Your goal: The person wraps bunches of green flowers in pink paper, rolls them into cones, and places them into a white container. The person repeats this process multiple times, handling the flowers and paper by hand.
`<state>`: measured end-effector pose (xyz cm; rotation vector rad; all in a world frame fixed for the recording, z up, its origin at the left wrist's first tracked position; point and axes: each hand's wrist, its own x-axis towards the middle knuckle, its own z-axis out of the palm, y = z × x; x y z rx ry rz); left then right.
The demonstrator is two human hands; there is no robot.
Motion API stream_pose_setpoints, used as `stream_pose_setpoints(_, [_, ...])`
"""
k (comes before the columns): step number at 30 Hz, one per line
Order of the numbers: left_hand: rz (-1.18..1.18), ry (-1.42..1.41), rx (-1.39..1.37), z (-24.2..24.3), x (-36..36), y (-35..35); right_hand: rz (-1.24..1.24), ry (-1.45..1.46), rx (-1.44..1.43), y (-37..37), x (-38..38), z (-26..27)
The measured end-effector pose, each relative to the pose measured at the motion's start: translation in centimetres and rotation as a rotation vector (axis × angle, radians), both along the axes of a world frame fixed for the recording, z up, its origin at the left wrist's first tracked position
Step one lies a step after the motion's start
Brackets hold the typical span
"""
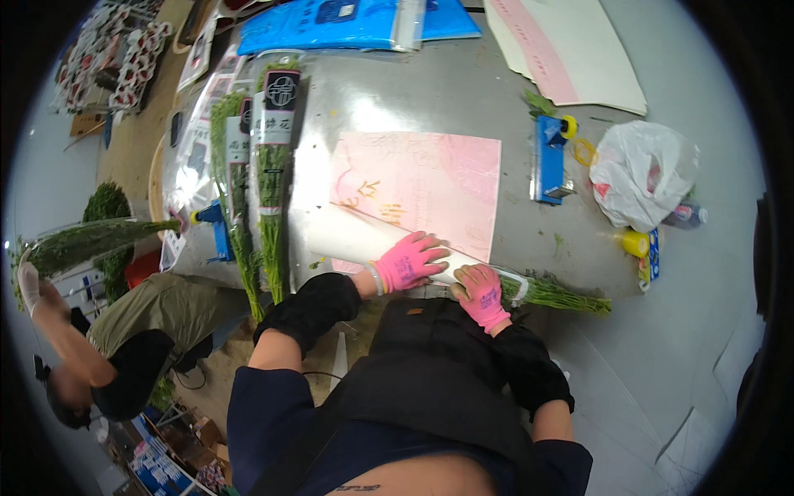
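Observation:
My left hand (410,261), in a pink work glove, lies with fingers spread on a roll of white paper (353,234) at the table's near edge. Beside it on the right, my right hand (481,291), gloved alike, grips the roll's right end with bent fingers. Green stems (564,294) stick out of that end, with a white band around them; the rest of the bunch is hidden in the paper. Beyond the roll a pink printed sheet (434,180) lies flat. Two bunches of green-budded flowers in printed clear sleeves (270,167) lie to the left.
Blue tape dispensers stand right (549,155) and left (220,232). A white plastic bag (642,173), a bottle (687,215) and a yellow tape roll (635,243) are at the right. Blue packaging (347,28) and a paper stack (583,56) lie at the back. A co-worker (149,322) holds a sleeved bunch at the left.

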<state>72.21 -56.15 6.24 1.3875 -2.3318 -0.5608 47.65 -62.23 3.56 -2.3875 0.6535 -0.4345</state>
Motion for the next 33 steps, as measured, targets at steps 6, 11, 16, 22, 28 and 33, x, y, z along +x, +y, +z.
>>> stream_pose_setpoints(6, [-0.04, -0.032, -0.008, -0.2, 0.2, -0.4, -1.03, -0.221, 0.179, -15.4, -2.9, 2.9])
stream_pose_setpoints(11, [-0.018, -0.028, 0.014, -0.5, 0.3, 0.5, -0.808, -0.098, 0.495, -26.3, -5.5, -1.7])
stream_pose_setpoints(16, [-0.019, -0.053, 0.033, -0.6, 0.3, 0.5, -0.894, -0.116, 0.627, -27.7, -2.2, -1.4])
stream_pose_setpoints(22, [-0.037, -0.063, 0.057, -0.8, 0.6, 0.3, -0.904, -0.064, 0.656, -21.3, -5.4, 4.8])
stream_pose_setpoints(28, [-0.038, -0.066, 0.056, -0.7, 0.8, 1.4, -0.956, -0.199, 0.949, -16.5, -5.2, -2.4])
stream_pose_setpoints(33, [-0.033, -0.036, 0.004, -1.1, 0.6, 0.9, -1.234, -0.257, 0.864, -15.1, -4.0, -1.9])
